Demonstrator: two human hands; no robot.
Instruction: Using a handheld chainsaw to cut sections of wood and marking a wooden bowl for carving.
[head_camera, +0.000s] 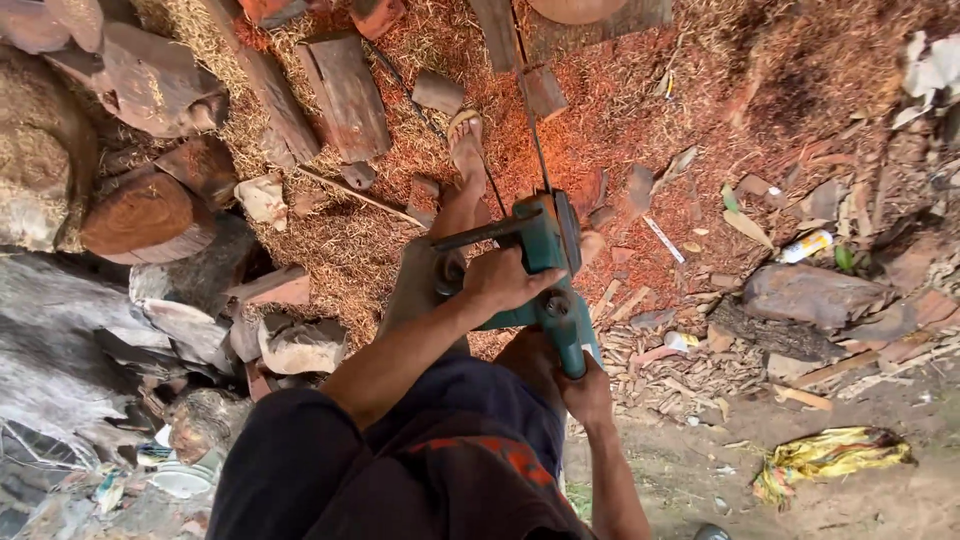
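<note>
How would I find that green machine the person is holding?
Start at the red sawdust ground, then look at its middle, above the person's knees. The teal power saw sits there, left hand on top, right hand below. It's the only blue-green thing among brown wood.

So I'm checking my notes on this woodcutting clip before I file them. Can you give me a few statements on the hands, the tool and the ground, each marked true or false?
1. Both hands hold the teal electric chainsaw. True: the left hand is on its front handle bar, the right hand on its rear handle.
2. The person wears gloves. False: both hands are bare.
3. Reddish sawdust covers the ground ahead. True.
4. The foot in view wears a boot. False: it wears a sandal.
5. A crumpled yellow wrapper lies on the dirt at lower right. True.
6. The wood blocks are neatly stacked. False: they lie scattered.
</note>
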